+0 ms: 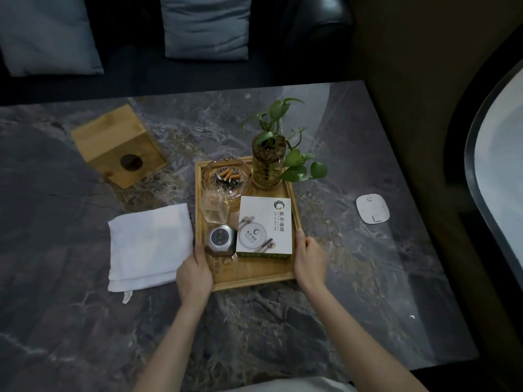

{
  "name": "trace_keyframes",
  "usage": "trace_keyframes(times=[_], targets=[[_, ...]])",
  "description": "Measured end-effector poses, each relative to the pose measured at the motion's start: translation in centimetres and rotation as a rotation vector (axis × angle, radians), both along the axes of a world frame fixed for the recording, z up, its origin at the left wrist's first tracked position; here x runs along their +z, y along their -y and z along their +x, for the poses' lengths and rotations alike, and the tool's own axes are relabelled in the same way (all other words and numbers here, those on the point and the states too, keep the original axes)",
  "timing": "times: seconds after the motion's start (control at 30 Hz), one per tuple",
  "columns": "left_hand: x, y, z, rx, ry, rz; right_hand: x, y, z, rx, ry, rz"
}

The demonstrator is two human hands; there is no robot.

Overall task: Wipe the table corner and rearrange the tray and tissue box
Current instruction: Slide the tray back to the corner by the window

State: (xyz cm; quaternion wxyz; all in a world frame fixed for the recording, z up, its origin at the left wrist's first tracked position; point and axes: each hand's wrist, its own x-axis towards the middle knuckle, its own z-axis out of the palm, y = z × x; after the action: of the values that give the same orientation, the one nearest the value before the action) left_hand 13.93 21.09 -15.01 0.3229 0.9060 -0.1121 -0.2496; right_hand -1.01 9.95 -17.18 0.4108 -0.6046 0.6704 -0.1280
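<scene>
A wooden tray (254, 277) rests in the middle of the dark marble table (283, 321). My left hand (195, 271) grips its left rim near the front corner. My right hand (310, 260) grips its right rim. The tray carries a glass ashtray (226, 176) with butts, a potted plant (267, 162), a small glass jar (215, 207), a round silver device (220, 239) and a white paper box (264, 226). A wooden tissue box (119, 145) lies on its side at the far left, its round hole facing up. A folded white cloth (148, 246) lies just left of the tray.
A white rounded-square pad (372, 208) lies on the table to the right of the tray. A dark sofa with grey cushions (206, 26) runs behind the table's far edge. The table's right edge is near a curved pale surface (501, 165).
</scene>
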Motion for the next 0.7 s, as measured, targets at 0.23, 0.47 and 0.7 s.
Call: trace_keyframes(times=[0.23, 0.47, 0.7], targets=[[0.0, 0.6, -1.4, 0.029, -0.002, -0.005, 0.1, 1.0, -1.2, 0.025, -0.033, -0.121], [1.4, 3.8, -3.4, -0.013, 0.085, -0.075, 1.8, 4.2, -3.8, 0.02, 0.011, -0.186], [2.1, 7.6, -7.7, -0.04, 0.06, -0.154, 3.4, 7.7, -8.3, -0.011, 0.038, -0.252]])
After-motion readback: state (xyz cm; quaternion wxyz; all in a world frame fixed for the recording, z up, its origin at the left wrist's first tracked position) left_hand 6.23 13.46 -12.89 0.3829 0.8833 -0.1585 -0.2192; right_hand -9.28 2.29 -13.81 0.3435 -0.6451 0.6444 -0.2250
